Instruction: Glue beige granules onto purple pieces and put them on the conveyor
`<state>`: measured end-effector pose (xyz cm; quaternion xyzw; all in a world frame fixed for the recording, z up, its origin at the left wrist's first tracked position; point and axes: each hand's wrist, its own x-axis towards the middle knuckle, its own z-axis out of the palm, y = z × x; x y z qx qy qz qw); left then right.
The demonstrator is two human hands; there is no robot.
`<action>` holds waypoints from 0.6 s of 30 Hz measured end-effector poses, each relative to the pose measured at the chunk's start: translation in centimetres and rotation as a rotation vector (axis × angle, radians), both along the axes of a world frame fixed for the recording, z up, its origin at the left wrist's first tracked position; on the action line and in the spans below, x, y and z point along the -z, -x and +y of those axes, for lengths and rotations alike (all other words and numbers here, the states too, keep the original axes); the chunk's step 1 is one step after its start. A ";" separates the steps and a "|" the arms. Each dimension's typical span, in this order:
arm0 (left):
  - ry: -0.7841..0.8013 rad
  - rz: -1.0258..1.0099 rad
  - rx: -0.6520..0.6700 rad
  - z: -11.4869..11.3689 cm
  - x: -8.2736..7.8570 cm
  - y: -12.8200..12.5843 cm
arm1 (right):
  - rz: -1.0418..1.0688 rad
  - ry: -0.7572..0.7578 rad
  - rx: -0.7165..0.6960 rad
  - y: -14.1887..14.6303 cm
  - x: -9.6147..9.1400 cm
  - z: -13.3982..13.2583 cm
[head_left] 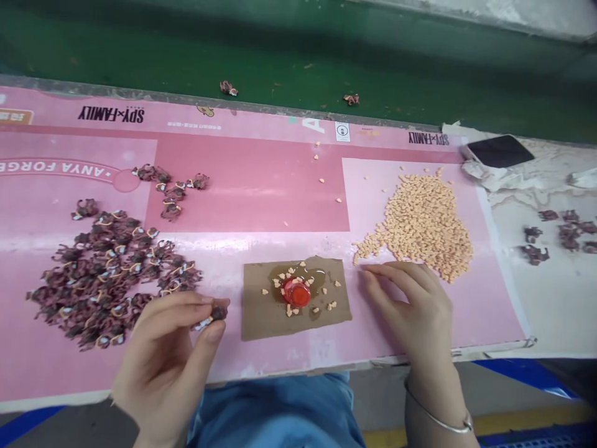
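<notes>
My left hand (pixel 172 348) pinches a small dark maroon flower piece (pixel 215 313) between thumb and fingers, just left of a brown cardboard square (pixel 261 317). A red cap (pixel 296 292) sits on the cardboard in a glue puddle, with a few peach bits around it. My right hand (pixel 410 308) rests on the pink mat (pixel 252 186) with fingers together at the near edge of a pile of peach bits (pixel 424 224); whether it pinches one is hidden. A big heap of dark flower pieces (pixel 112 267) lies left of my left hand.
A smaller cluster of flower pieces (pixel 170 186) lies behind the heap. A dark phone (pixel 499 151) rests on white cloth at the far right, with more flower pieces (pixel 557 233) nearby. Two stray pieces sit on the green surface (pixel 298 56) beyond the mat.
</notes>
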<state>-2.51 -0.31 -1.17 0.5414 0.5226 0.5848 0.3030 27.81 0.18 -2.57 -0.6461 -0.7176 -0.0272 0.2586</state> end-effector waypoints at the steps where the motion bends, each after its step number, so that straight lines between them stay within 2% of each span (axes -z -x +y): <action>1: 0.007 -0.001 0.007 0.0 -0.2 0.0 | -0.024 0.009 -0.004 0.3 -0.1 0.3; 6: 0.042 0.088 0.094 -0.2 -0.6 -0.4 | -0.107 0.009 -0.029 1.3 -0.3 1.4; 9: 0.066 0.160 0.169 -0.5 -0.5 -0.6 | -0.093 0.042 -0.027 1.4 -0.3 1.6; 11: 0.085 0.248 0.172 -0.5 -0.4 -0.4 | -0.031 0.091 -0.039 1.4 -0.5 1.6; 14: 0.005 0.619 0.116 0.4 -0.2 0.8 | 0.143 0.139 -0.097 1.6 -1.0 1.5; 16: -0.075 0.921 0.050 1.2 -0.1 1.9 | 0.249 0.117 -0.135 2.1 -1.5 1.4; 18: -0.119 1.097 -0.008 1.8 -0.2 2.8 | 0.339 0.080 -0.168 3.0 -2.1 1.1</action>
